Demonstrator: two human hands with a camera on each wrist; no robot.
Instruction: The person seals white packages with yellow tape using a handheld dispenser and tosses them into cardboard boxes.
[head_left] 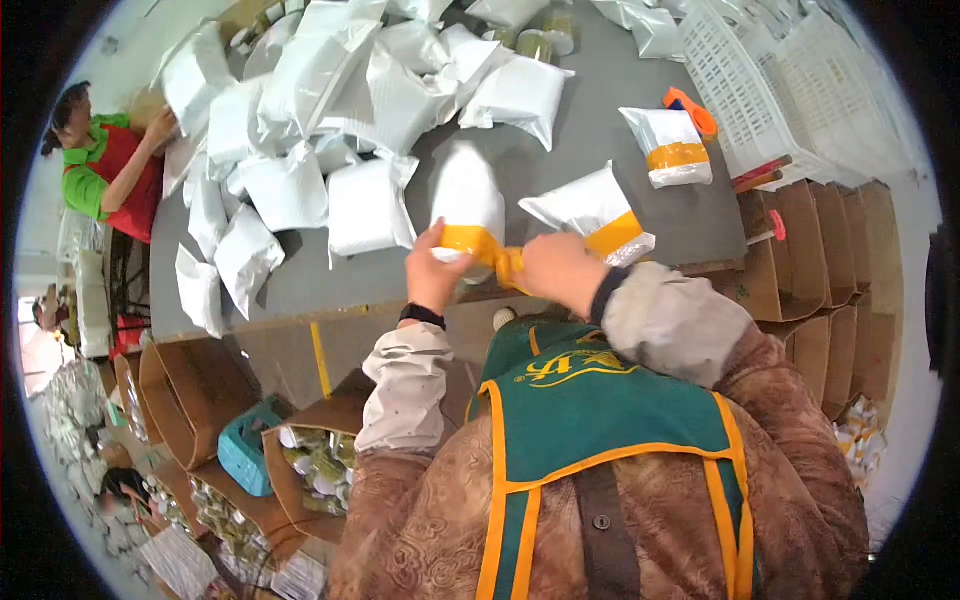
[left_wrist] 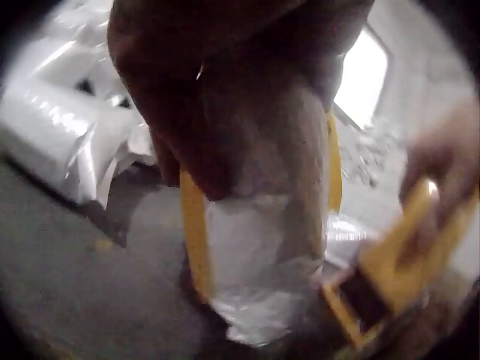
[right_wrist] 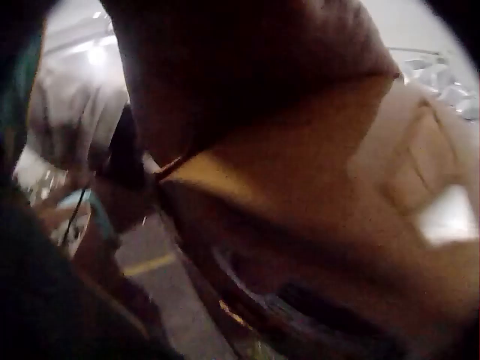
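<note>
A white plastic mailer package (head_left: 468,190) lies at the table's front edge with a band of yellow tape (head_left: 470,240) across its near end. My left hand (head_left: 435,275) grips that near end, its fingers on the taped part. In the left wrist view the package end (left_wrist: 259,262) shows below the hand, yellow strips on both sides. Just to the right, my right hand (head_left: 562,270) holds a roll of yellow tape (head_left: 511,268) close against the package. The right wrist view is dark and filled by the hand and a yellow-brown surface.
Two taped packages, one near (head_left: 595,212) and one farther (head_left: 672,150), lie right, beside an orange tape dispenser (head_left: 692,113). White packages (head_left: 375,95) heap at left and back. A white crate (head_left: 745,95) stands right; cardboard boxes (head_left: 195,400) sit below. Another person (head_left: 110,175) stands left.
</note>
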